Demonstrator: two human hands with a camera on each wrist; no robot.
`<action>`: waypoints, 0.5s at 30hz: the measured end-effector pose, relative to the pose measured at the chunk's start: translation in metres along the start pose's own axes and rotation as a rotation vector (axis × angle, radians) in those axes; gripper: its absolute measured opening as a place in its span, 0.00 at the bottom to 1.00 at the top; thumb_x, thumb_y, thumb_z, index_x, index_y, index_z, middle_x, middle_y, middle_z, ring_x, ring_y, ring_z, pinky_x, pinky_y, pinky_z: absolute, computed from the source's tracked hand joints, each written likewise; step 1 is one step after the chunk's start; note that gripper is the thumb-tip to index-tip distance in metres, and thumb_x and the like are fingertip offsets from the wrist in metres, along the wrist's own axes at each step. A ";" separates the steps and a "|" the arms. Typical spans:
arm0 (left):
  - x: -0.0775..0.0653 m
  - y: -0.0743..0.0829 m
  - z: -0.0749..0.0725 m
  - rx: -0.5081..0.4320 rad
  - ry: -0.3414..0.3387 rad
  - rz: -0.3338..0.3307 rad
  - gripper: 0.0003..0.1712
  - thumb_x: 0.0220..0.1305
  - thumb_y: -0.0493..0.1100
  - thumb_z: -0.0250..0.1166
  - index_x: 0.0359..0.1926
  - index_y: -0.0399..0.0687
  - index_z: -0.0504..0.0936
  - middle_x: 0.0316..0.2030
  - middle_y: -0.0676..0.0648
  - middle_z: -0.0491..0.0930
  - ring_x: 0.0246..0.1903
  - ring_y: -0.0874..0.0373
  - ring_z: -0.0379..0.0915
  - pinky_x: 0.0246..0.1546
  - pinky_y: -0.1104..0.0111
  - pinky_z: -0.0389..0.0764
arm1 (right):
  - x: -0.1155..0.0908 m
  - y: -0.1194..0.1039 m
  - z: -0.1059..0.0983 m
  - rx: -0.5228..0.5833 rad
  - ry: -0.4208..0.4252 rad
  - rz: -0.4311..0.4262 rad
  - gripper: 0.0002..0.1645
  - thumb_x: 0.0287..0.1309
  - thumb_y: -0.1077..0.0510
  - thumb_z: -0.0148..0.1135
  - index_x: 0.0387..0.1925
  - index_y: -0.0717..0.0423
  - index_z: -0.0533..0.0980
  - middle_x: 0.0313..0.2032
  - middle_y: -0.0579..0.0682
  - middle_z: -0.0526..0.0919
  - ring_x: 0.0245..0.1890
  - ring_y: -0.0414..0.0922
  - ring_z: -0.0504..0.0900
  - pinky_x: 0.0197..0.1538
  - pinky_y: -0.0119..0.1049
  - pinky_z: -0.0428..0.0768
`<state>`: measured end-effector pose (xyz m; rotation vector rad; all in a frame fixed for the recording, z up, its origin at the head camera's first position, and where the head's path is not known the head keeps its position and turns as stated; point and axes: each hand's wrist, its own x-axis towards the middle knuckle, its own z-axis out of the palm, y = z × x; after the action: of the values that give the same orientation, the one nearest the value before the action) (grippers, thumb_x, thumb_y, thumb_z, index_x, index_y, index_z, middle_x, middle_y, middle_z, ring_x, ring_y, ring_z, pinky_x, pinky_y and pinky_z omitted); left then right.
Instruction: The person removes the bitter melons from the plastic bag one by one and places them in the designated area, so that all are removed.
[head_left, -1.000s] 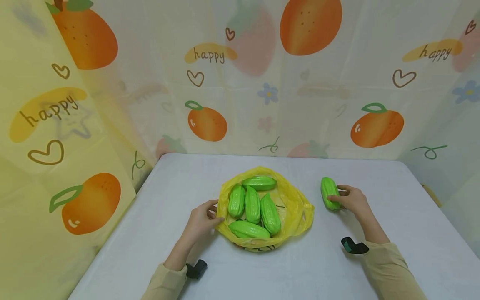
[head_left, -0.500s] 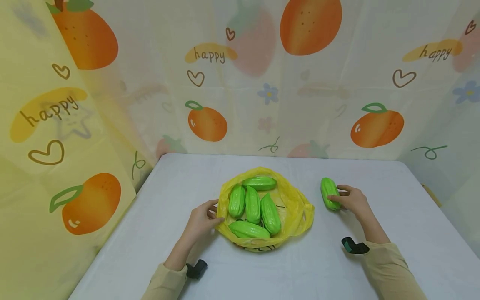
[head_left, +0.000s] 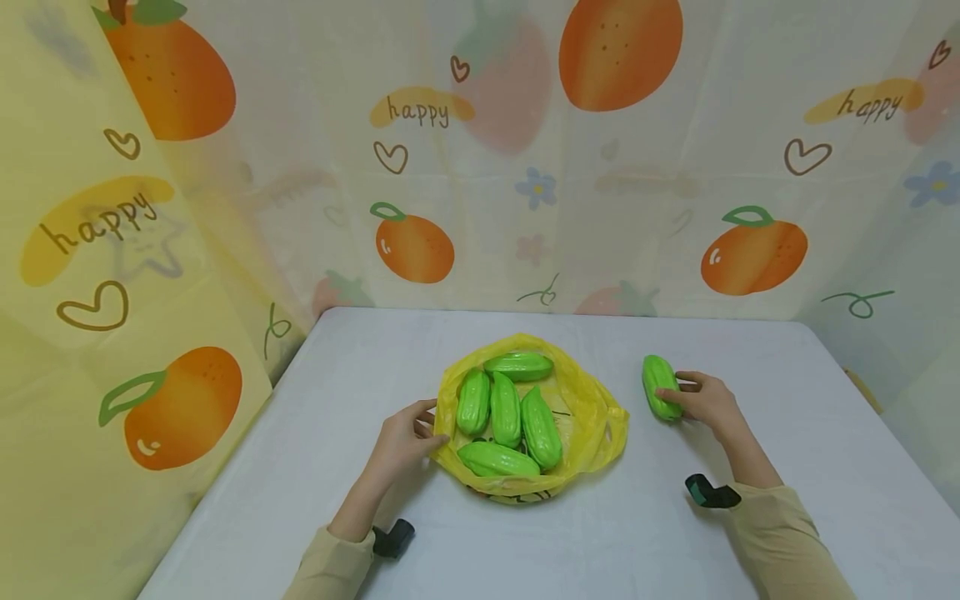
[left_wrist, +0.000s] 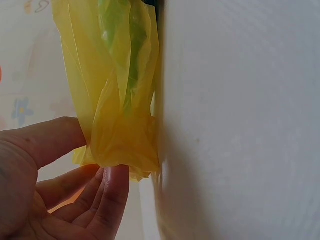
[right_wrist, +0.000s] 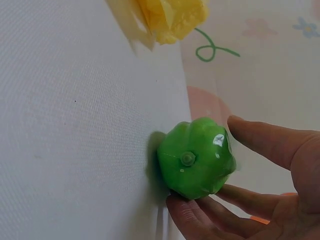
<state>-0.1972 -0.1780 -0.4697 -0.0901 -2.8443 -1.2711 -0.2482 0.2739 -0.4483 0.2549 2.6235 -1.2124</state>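
Note:
In the head view, my left hand (head_left: pixel 405 437) is at the left rim of a yellow plastic bag (head_left: pixel 592 417) that lies open on the table. Its thumb and curled fingers pinch the rim; the left wrist view shows the bag's edge (left_wrist: pixel 125 150) between them. Several glossy green ribbed gourds (head_left: pixel 505 408) lie inside the bag. To the bag's right, my right hand (head_left: pixel 708 400) grips another green ribbed gourd (head_left: pixel 657 383). In the right wrist view that gourd (right_wrist: pixel 195 170) shows its lobed end with a small nub, thumb above, fingers below, close to the table.
A white cloth covers the table (head_left: pixel 622 533). Behind it hangs a curtain (head_left: pixel 480 233) printed with oranges, hearts and "happy", and another curtain (head_left: pixel 90 400) stands at the left. Black wrist cameras (head_left: pixel 393 539) sit at both sleeves.
My right hand and its gourd have shifted very slightly to the right. The left hand and the bag look the same.

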 end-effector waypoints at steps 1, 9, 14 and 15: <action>0.000 0.000 0.000 0.000 0.000 0.003 0.32 0.49 0.40 0.73 0.58 0.46 0.77 0.39 0.46 0.81 0.30 0.60 0.75 0.30 0.70 0.76 | -0.001 0.000 -0.001 0.003 -0.002 0.000 0.51 0.57 0.40 0.61 0.68 0.70 0.54 0.64 0.74 0.60 0.60 0.64 0.69 0.53 0.45 0.79; 0.000 0.000 0.000 -0.001 0.002 0.006 0.32 0.49 0.40 0.73 0.57 0.46 0.77 0.38 0.46 0.81 0.30 0.60 0.75 0.30 0.70 0.76 | -0.005 0.000 -0.003 0.019 -0.006 -0.001 0.49 0.59 0.42 0.60 0.68 0.71 0.54 0.64 0.74 0.60 0.60 0.64 0.69 0.52 0.44 0.79; 0.000 0.000 0.000 0.002 0.000 0.008 0.32 0.49 0.40 0.73 0.58 0.46 0.76 0.39 0.46 0.81 0.30 0.60 0.75 0.30 0.70 0.76 | -0.008 -0.001 -0.004 0.013 -0.011 -0.006 0.49 0.59 0.42 0.60 0.67 0.72 0.54 0.64 0.75 0.60 0.60 0.65 0.68 0.52 0.44 0.79; 0.000 0.000 0.000 0.003 0.000 0.008 0.32 0.49 0.40 0.73 0.58 0.46 0.76 0.39 0.46 0.81 0.30 0.60 0.75 0.30 0.70 0.76 | -0.008 -0.001 -0.005 0.011 -0.012 -0.007 0.49 0.60 0.42 0.60 0.67 0.72 0.54 0.64 0.75 0.60 0.60 0.65 0.68 0.52 0.44 0.79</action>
<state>-0.1969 -0.1780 -0.4691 -0.1009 -2.8427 -1.2655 -0.2415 0.2761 -0.4424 0.2400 2.6110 -1.2266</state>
